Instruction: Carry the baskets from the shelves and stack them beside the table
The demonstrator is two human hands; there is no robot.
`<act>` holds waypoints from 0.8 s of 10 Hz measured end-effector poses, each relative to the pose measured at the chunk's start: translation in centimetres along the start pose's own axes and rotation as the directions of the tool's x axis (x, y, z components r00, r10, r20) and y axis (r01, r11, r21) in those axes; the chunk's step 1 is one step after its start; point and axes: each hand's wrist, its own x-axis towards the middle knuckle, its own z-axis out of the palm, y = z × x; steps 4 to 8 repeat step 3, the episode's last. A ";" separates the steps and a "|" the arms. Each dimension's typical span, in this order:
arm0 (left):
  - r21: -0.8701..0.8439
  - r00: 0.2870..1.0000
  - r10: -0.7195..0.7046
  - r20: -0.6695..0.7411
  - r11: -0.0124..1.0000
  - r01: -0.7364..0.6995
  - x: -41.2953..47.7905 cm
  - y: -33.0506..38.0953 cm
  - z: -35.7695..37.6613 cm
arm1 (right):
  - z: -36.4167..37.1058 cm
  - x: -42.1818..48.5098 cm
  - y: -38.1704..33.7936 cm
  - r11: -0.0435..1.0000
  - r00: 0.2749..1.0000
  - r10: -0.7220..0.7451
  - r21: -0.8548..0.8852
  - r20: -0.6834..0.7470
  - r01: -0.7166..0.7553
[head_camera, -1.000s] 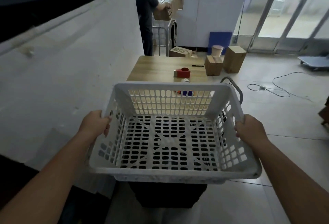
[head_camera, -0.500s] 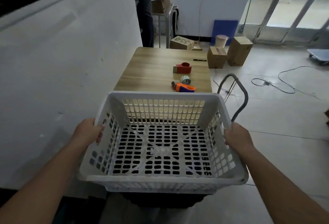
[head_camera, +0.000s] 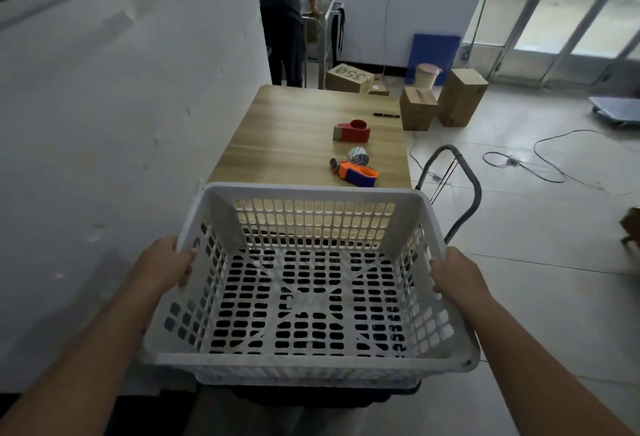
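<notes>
Carrying proceeds toward the wooden table (head_camera: pixel 294 130), its near edge just beyond the white basket (head_camera: pixel 304 297), which is held level and empty. Left hand (head_camera: pixel 166 267) and right hand (head_camera: pixel 455 274) are each curled around a side rim. Recommend lowering squarely beside the table, clear of the trolley handle (head_camera: pixel 464 176).

**Tabletop and floor**

The wooden tabletop (head_camera: pixel 284 134) carries a red tape dispenser (head_camera: pixel 351 130), a tape roll (head_camera: pixel 358 155) just beside an orange-and-blue dispenser (head_camera: pixel 356 173), and a black marker (head_camera: pixel 386 115) near its far right edge. On the tiled floor (head_camera: pixel 519 227) stand three cardboard boxes (one marked 350 (head_camera: pixel 349 78)), a small bin (head_camera: pixel 426 75) and a loose cable (head_camera: pixel 540 162).
</notes>
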 end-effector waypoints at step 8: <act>0.283 0.938 0.310 -0.154 0.924 -0.259 -1.4 3.1 -1.6 | -2.2 -1.6 -1.9 0.950 0.928 -0.269 0.090 -0.257 0.300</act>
